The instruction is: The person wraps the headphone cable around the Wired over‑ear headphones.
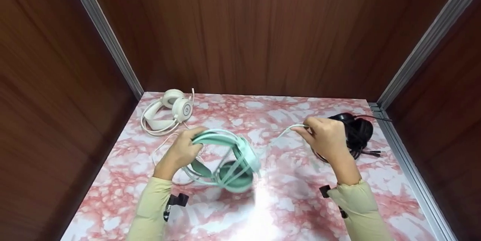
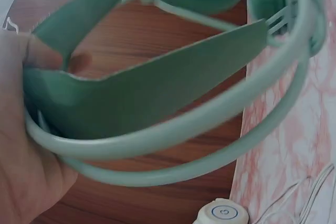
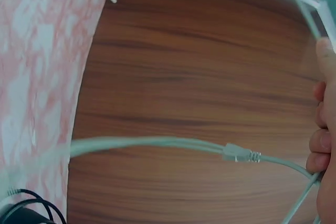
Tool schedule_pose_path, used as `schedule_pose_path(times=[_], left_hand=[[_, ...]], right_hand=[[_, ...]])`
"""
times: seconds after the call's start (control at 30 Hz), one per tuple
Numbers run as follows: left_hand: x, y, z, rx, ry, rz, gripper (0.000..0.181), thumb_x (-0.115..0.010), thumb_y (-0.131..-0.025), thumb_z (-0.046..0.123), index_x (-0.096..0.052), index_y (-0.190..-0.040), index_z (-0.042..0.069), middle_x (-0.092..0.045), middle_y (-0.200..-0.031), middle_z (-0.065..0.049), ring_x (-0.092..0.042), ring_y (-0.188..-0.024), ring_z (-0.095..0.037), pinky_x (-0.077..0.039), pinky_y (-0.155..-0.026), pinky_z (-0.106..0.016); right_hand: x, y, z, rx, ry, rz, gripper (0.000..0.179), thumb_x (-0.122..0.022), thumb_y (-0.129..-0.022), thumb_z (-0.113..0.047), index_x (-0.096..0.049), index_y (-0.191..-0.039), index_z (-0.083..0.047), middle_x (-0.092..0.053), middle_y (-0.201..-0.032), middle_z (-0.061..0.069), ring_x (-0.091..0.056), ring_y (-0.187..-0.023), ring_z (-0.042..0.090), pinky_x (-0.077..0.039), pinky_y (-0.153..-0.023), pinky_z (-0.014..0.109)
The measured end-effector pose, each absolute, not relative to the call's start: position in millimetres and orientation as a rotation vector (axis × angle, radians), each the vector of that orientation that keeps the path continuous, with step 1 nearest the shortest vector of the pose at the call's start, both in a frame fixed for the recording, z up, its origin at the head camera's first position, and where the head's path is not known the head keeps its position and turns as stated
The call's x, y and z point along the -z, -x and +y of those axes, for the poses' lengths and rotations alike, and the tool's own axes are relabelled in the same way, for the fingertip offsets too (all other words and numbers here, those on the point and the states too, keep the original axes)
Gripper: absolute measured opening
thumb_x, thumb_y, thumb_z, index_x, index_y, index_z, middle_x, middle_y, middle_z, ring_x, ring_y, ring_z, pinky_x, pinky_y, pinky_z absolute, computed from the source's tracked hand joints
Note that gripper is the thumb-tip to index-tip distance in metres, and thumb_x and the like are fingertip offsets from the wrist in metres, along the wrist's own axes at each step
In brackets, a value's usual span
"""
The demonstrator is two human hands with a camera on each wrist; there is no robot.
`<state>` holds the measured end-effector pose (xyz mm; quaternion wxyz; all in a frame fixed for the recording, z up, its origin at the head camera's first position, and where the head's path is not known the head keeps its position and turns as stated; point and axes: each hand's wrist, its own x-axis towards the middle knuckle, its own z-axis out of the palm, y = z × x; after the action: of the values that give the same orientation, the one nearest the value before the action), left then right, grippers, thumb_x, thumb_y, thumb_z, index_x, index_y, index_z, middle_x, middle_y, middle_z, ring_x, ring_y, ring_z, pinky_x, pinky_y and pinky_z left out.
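Note:
My left hand [image 1: 185,150] grips the headband of a mint-green headset [image 1: 246,154], holding it over the table left of the middle. Its ear cups hang to the right of the hand and look blurred. In the left wrist view, the padded strap [image 2: 173,87] and two curved tubes run out from my palm. Farther right, my right hand [image 1: 326,138] holds the headset's thin pale-green cable [image 1: 284,131] in curled fingers. A small splitter piece [image 3: 237,153] on that cable shows in the right wrist view, close to those fingers.
White headphones [image 1: 183,109] lie at the back left, their cord looping toward my left wrist. Behind my right hand are black headphones [image 1: 362,130] with bundled cable and plugs. Brown wood-grain panels [image 1: 255,34] enclose the marbled red-and-white tabletop [image 1: 210,218], with metal rails at the corners.

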<state>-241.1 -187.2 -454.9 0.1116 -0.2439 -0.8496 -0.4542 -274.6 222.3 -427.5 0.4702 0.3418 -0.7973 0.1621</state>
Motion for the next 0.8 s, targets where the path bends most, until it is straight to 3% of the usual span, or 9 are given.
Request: schedule_pose_path(times=[0.17,0.4,0.47,0.63,0.7,0.8], left_hand=[[463,249,-177,1.526,0.818,-2.516,0.050,-0.049,-0.071,-0.012,-0.069,-0.113,0.006,-0.067,-0.093,0.001,-0.057,-0.081,-0.020,-0.047,-0.075,-0.030],[461,247,-150,1.633,0.883,-2.555,0.048,-0.046,-0.071,-0.014,-0.066,-0.114,-0.002,-0.067,-0.096,-0.007,-0.055,-0.082,-0.017,-0.045,-0.076,-0.028],[460,246,-146,1.690,0.911,-2.514,0.049,-0.044,-0.070,-0.012,-0.067,-0.112,-0.003,-0.066,-0.090,-0.006,-0.052,-0.073,-0.015,-0.044,-0.067,-0.027],[476,251,-143,2.032,1.022,-2.298,0.050,-0.042,-0.068,-0.006,-0.068,-0.111,0.003,-0.045,-0.059,-0.005,-0.033,-0.043,-0.013,-0.033,-0.040,-0.028],[482,254,-142,2.289,1.092,-2.105,0.051,-0.042,-0.070,-0.006,-0.067,-0.113,0.002,-0.034,-0.054,-0.006,-0.026,-0.039,-0.014,-0.029,-0.036,-0.029],[486,254,-138,2.686,1.157,-1.685,0.053,-0.039,-0.071,-0.007,-0.065,-0.117,0.001,-0.028,-0.055,-0.005,-0.020,-0.041,-0.012,-0.024,-0.036,-0.026]], right_hand=[[429,280,216,-0.522,-0.819,-1.951,0.047,-0.062,-0.088,-0.053,-0.058,-0.068,-0.011,-0.041,-0.051,-0.004,-0.035,-0.040,0.008,-0.030,-0.038,0.029],[430,285,211,-0.533,-0.833,-1.911,0.043,-0.065,-0.087,-0.050,-0.058,-0.067,-0.013,-0.042,-0.052,-0.006,-0.037,-0.042,0.007,-0.031,-0.038,0.030],[432,288,213,-0.522,-0.808,-1.946,0.040,-0.069,-0.085,-0.048,-0.059,-0.067,-0.013,-0.043,-0.051,-0.006,-0.038,-0.042,0.007,-0.032,-0.039,0.030],[440,294,219,-0.619,-0.686,-2.141,0.031,-0.080,-0.076,-0.038,-0.062,-0.066,-0.014,-0.048,-0.052,-0.006,-0.042,-0.045,0.009,-0.036,-0.043,0.032],[445,294,219,-0.679,-0.664,-2.239,0.030,-0.079,-0.079,-0.037,-0.062,-0.066,-0.016,-0.048,-0.054,-0.007,-0.042,-0.047,0.009,-0.036,-0.045,0.032],[453,295,211,-0.760,-0.668,-2.407,0.031,-0.070,-0.088,-0.038,-0.060,-0.067,-0.017,-0.049,-0.055,-0.008,-0.043,-0.049,0.010,-0.038,-0.047,0.033]])
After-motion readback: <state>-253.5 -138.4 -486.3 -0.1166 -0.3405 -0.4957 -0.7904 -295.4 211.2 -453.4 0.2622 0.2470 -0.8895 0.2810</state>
